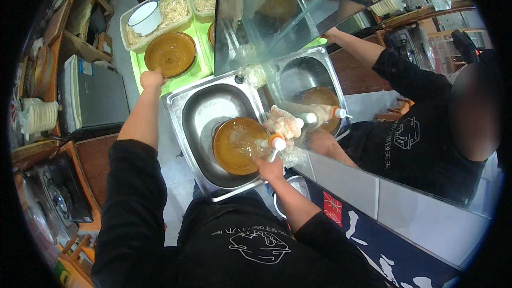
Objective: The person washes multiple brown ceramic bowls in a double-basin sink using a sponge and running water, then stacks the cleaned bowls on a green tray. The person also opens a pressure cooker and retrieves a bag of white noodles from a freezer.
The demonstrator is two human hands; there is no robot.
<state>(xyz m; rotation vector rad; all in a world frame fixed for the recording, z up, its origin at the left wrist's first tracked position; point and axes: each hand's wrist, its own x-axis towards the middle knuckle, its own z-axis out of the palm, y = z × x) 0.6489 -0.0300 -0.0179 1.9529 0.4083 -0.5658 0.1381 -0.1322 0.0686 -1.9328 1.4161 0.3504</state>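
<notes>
My left hand [153,80] grips the near rim of a brown bowl [170,54], which rests on a light green tray [139,73] beside the sink. My right hand [271,168] holds the right rim of a second brown bowl [236,146] inside the stainless steel sink [204,100]. Clear water ripples in this second bowl. A bottle with a white and orange cap [277,142] stands just above my right hand and partly hides it. Part of my right hand's fingers is hard to see.
Behind the left bowl, a plastic tub [127,42] holds bean sprouts and a white enamel bowl [145,18]. A glass or mirror panel [360,108] rises along the sink's right side and reflects the scene. A crumpled cloth [283,122] lies beside the sink's right rim.
</notes>
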